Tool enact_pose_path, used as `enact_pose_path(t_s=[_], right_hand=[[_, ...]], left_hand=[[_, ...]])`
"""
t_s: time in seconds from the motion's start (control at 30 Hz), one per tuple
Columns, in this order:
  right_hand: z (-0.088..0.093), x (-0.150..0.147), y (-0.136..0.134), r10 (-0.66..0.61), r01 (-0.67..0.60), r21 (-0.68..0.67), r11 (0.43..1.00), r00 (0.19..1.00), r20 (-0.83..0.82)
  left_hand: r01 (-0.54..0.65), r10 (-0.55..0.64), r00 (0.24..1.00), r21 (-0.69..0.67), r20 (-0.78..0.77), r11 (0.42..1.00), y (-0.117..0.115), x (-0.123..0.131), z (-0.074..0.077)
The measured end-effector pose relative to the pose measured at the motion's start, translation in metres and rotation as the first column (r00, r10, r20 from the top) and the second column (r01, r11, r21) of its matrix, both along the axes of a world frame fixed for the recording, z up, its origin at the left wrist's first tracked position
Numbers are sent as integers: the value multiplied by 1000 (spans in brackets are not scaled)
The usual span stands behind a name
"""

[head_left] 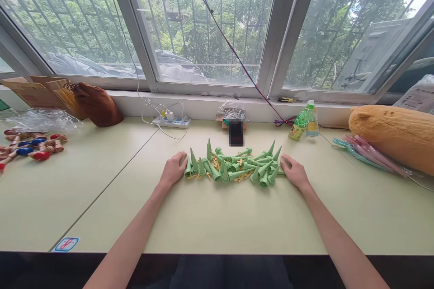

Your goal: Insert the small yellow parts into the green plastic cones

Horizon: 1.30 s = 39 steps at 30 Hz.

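Note:
A pile of green hollow plastic spikes (233, 165) lies on the pale green table (233, 221), pointing in many directions, some upright and some on their sides. Small yellow pieces (241, 177) are scattered among and under them. My left hand (174, 169) rests on the table at the pile's left end, fingertips beside a spike and holding nothing visible. At the opposite end lies my right hand (294, 170), its fingers close to the tip of a spike; no object shows in it. The fingers of both hands are loosely extended and partly hidden by the hands' backs.
Behind the pile are a blurred dark rectangle (236, 133), a power strip (172, 121) with cables, and a green bottle (301, 121). Wooden kendama toys (37, 146) and a brown pouch (98, 104) lie left. An orange plush (393, 133) and plastic hangers (369, 156) are right.

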State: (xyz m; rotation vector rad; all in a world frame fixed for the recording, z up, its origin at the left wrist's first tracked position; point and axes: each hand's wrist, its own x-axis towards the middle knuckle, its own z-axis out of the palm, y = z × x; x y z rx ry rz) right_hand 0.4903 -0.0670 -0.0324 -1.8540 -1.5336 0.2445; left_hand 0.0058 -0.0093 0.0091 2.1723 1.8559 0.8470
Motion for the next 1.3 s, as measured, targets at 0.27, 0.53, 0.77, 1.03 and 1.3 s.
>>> enact_pose_path(t_s=[0.27,0.53,0.77,1.03,1.3], right_hand=[[1,-2,0,0,0,7,1000,1000,-11],[0,-6,1,-17,18,41,999,999,-37],[1,-8,-1,-19,20,40,999,999,-39],[3,-7,-2,-23,24,23,999,999,-41],[6,-7,-4,-21,24,52,998,998,-66]], left_hand=[[-58,55,997,61,50,996,0,1,3],[-234,147,971,642,187,730,-30,21,33],[509,-452,847,673,-280,537,-73,97,31],[558,-456,827,378,-330,739,-76,140,5],[504,-465,850,129,-245,854,-83,132,3]])
